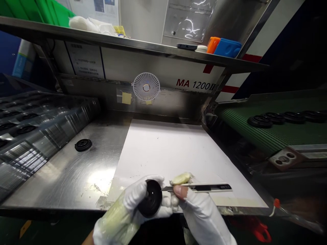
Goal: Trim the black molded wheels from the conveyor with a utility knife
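My left hand (133,204), in a white glove, is closed around a round black plastic part (151,199) and holds it tilted above the front edge of the bench. Gripped in my right hand (196,207), gloved with a bare thumb tip, is a utility knife (211,187) with a black and white handle. Its blade (167,188) points left and meets or nearly meets the rim of the black part; contact cannot be made out. A second round black part (83,145) lies on the metal bench to the left.
Clear plastic trays (48,132) with black parts are stacked at left. White paper (166,153) covers the bench's middle. A green conveyor (276,132) carries several black parts at right. A small fan (146,86) sits beneath a metal shelf (143,46).
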A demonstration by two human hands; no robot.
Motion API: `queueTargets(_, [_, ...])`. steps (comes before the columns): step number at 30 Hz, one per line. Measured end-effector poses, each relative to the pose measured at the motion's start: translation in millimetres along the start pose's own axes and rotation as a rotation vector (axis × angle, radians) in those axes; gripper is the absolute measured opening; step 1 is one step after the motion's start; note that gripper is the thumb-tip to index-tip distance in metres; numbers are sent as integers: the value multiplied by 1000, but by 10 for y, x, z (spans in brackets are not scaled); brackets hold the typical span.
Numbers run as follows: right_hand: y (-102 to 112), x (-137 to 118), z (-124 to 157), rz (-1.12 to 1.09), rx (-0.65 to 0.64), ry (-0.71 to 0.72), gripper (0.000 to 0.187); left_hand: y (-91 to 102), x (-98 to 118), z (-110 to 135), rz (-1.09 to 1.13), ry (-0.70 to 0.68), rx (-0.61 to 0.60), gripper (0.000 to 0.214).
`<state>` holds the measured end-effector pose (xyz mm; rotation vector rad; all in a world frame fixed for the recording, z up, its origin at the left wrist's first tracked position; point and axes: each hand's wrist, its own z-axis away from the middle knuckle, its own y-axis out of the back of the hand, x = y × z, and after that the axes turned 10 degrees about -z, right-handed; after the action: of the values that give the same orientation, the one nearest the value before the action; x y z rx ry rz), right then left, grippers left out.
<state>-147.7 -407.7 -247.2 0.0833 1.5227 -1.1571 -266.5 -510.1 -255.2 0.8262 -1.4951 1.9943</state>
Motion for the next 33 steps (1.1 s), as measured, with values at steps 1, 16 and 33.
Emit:
queueTargets(1, [1,-12,5,-36,56,20,15,12,10,0,-68,-38,43,38])
queueTargets(16, [-8,201,62,150,111,17,34,91,-107,-137,-487,-178,211,21])
queueTargets(33, [10,125,109,245,31,-62,35,100,-103,-133,-440,-123,228,16])
